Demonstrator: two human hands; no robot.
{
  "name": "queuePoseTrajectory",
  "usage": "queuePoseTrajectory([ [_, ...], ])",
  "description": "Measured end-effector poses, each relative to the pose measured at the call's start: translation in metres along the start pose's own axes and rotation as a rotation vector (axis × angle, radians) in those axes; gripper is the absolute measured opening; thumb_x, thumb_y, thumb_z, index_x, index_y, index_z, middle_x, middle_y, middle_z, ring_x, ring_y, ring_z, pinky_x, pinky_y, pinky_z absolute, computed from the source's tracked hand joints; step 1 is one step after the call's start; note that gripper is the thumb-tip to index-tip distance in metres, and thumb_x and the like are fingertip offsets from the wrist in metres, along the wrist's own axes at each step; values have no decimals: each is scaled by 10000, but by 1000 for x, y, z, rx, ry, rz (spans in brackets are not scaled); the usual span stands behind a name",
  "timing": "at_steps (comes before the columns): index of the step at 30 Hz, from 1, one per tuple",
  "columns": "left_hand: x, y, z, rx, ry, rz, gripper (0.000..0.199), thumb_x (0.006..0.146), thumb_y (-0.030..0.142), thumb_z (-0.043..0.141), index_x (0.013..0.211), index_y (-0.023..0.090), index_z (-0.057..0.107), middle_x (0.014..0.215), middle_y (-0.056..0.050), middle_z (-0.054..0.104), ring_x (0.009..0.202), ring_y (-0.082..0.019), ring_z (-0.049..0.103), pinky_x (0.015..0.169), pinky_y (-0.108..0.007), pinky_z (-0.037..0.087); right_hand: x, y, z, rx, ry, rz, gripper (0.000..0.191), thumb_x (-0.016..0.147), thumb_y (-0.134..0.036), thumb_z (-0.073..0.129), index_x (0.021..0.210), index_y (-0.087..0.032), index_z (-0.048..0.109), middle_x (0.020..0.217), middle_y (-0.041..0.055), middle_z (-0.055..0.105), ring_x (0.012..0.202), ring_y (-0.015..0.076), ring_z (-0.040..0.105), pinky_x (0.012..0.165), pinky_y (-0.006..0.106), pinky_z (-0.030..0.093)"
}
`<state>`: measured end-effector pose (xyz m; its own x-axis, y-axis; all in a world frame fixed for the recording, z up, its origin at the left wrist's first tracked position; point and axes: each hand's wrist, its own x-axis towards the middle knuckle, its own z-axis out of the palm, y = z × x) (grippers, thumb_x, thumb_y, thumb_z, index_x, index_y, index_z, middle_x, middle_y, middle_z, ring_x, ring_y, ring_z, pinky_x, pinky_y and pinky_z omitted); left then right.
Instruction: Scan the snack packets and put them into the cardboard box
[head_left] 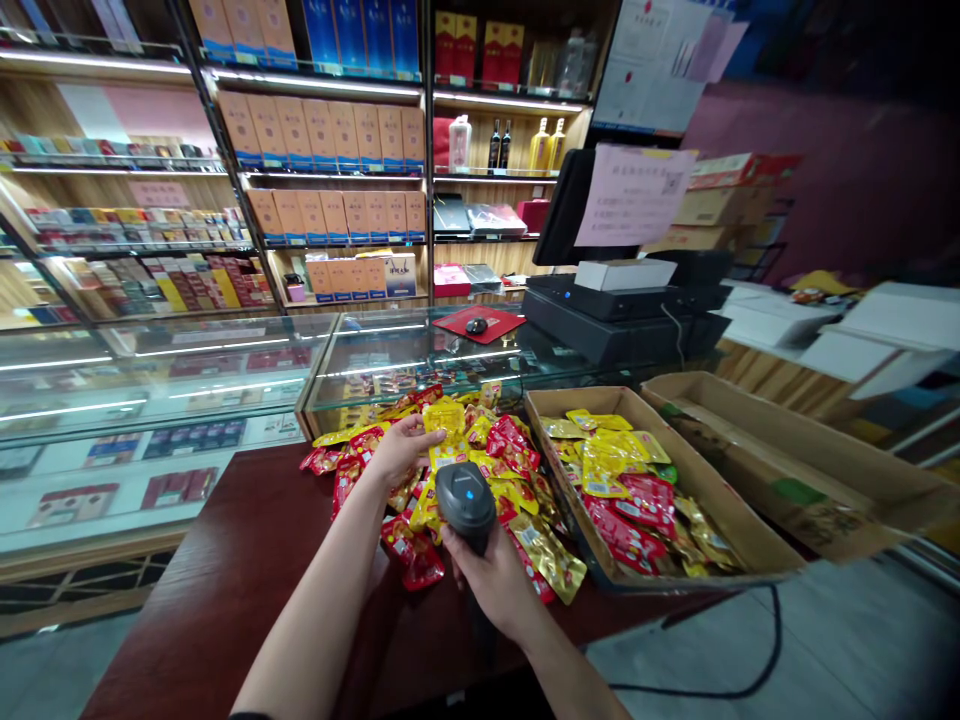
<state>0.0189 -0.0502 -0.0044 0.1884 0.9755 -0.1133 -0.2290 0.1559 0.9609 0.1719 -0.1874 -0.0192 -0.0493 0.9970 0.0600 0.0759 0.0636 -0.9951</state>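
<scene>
My right hand (491, 575) is wrapped round the handle of a black barcode scanner (465, 497), whose top carries a small blue light. Just beyond the scanner's head, my left hand (405, 450) pinches a yellow snack packet (445, 425) by its edge. Beneath and around both hands spreads a heap of red, yellow and gold snack packets (514, 445) on the dark red-brown table (262, 540). To the right, an open cardboard box (720, 495) holds more packets of the same kinds.
A second cardboard tray (810, 460) lies right of the box. Behind the heap stands a glass display counter (375, 350) with a mouse (476, 325) on a red pad. A monitor (562, 210) sits at the back right. A black cable (776, 640) hangs near the floor.
</scene>
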Motion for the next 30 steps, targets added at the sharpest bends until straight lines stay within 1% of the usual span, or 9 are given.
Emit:
queuePoseTrajectory([
  [3,3,-3,-2,4,-31,18,426,568,337,807,890,168,585,775,-18,672,636,-129,637,549,-224,491,0,2,0,-5,-5,1,349,735,-495,634,935,-210,653,676,50,660,755,255,641,612,334,508],
  [6,3,-3,-1,-7,-22,10,451,533,322,827,877,171,575,751,-5,667,612,-121,630,499,-193,462,-1,3,0,6,-5,-2,357,729,-494,641,940,-207,656,713,57,676,789,261,644,653,349,519],
  [9,0,0,2,-5,3,3,472,507,311,842,865,177,565,724,15,661,579,-106,616,449,-165,430,4,-1,-3,26,27,-47,386,730,-478,647,990,-192,646,869,76,701,888,262,638,781,376,512],
  [13,-4,2,11,24,-18,-5,478,515,315,841,888,177,576,804,-11,686,628,-128,638,457,-179,453,23,-14,-22,50,141,-85,434,738,-437,654,1081,-174,617,1097,83,665,1072,256,577,976,408,405],
  [16,-2,1,26,48,-89,-16,460,541,331,827,902,182,583,876,-33,690,668,-144,650,467,-190,467,45,-23,-44,144,199,-30,429,727,-435,666,1076,-188,629,1116,59,664,1091,236,570,974,377,405],
  [20,10,-3,61,55,-103,-6,418,546,338,825,855,175,596,803,-19,665,622,-115,625,449,-164,450,67,-29,-74,297,213,38,456,686,-456,695,1055,-193,646,972,37,703,935,212,632,812,322,493],
  [25,30,-5,123,-39,-174,-49,409,551,322,828,854,144,620,738,-25,654,587,-111,618,527,-210,506,70,-34,-122,327,318,94,419,677,-444,714,996,-180,651,753,8,695,655,161,632,588,262,496],
  [27,36,-8,151,-67,-203,-67,459,557,291,829,940,138,626,758,-33,664,615,-122,629,564,-227,517,65,-35,-146,362,364,102,419,677,-428,721,1009,-185,644,739,9,694,614,158,626,543,260,492],
  [30,42,-15,193,-87,-236,-105,682,567,245,829,1176,122,546,852,-72,684,695,-147,649,615,-241,518,52,-35,-182,414,465,100,434,667,-399,740,1028,-184,634,799,28,710,637,174,647,547,274,513],
])
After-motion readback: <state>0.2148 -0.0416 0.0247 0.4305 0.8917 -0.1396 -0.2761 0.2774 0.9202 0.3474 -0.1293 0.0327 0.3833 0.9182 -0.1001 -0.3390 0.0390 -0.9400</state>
